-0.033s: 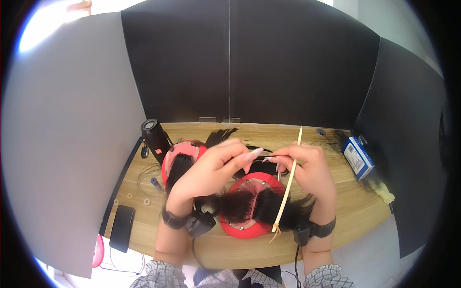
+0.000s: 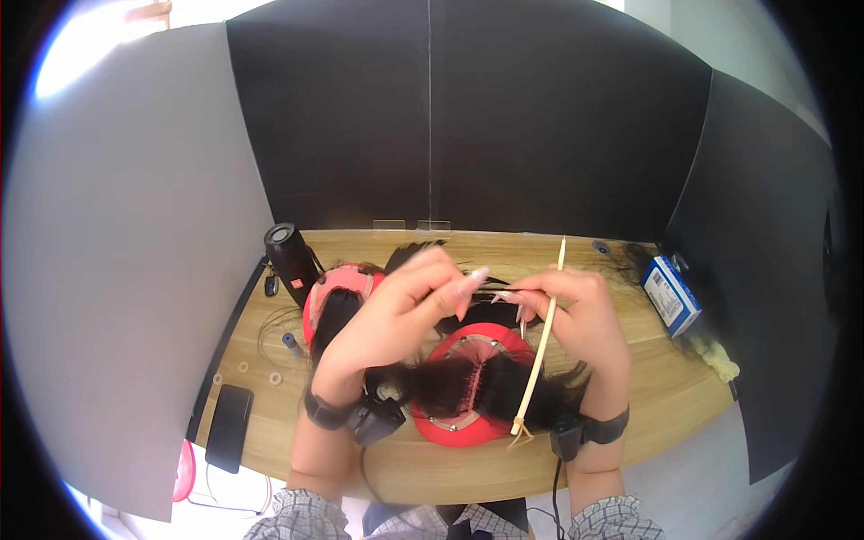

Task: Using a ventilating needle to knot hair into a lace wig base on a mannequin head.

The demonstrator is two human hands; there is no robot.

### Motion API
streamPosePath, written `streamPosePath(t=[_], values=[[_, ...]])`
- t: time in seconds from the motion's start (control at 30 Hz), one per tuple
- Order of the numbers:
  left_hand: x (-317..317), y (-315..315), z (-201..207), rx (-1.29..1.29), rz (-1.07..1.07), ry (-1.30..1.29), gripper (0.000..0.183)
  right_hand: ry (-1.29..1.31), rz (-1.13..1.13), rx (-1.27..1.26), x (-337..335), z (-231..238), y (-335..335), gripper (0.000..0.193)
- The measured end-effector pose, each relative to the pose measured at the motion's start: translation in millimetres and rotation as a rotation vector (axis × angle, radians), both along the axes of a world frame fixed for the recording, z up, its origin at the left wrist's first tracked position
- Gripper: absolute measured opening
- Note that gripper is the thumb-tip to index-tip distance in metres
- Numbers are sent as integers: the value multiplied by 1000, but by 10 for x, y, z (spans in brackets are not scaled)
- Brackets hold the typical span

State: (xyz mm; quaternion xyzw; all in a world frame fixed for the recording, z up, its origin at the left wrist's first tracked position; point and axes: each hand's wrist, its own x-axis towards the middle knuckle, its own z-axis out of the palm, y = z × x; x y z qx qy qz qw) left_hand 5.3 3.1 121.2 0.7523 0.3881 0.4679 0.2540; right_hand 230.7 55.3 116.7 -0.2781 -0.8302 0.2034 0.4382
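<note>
My right hand (image 2: 580, 310) is closed around a slender pale-yellow stick (image 2: 540, 360), which has a tied band near its lower end. Its fingertips also pinch thin strands of black hair. Facing it, my left hand (image 2: 405, 301) has thumb and fingers drawn together beside the same strands; what lies between them is too fine to make out. Below both hands sits a red dome-shaped wig block (image 2: 459, 435), with a pinkish net cap and parted black hair (image 2: 508, 391) on it. A second red block (image 2: 315, 301) with hair is partly hidden behind my left hand.
A black cylindrical speaker (image 2: 290, 256) stands at the back left, and a black phone (image 2: 229, 427) lies near the left edge. Small rings (image 2: 275, 379) are nearby. On the right are a blue-and-white box (image 2: 670, 297) and loose hair (image 2: 630, 261). Dark partition panels (image 2: 540, 117) surround the desk.
My left hand has shifted slightly up and left, its fingertips a little farther from my right hand's. The right hand and stick have hardly moved.
</note>
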Motion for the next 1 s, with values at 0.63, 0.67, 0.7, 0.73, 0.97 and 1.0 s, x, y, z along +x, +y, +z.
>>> streamPosePath(t=[0.63, 0.67, 0.7, 0.73, 0.97, 1.0], values=[[22, 49, -32, -300, -175, -648, 33, 42, -160, -124, 156, 105, 20, 29], [16, 49, -40, -300, -165, -586, 33, 69, 14, -229, 71, 128, -45, 31], [23, 52, -55, -303, -161, -524, 34, 71, 14, -233, 2, 88, -72, 31], [21, 42, -53, -330, -165, -503, 32, 73, 30, -94, -66, 34, -93, 34], [154, -22, -54, -421, -83, -508, 29, 69, 43, 100, -245, -83, -142, 42], [135, 13, -87, -397, -111, -461, 29, 59, 63, 62, -220, -67, -152, 41]])
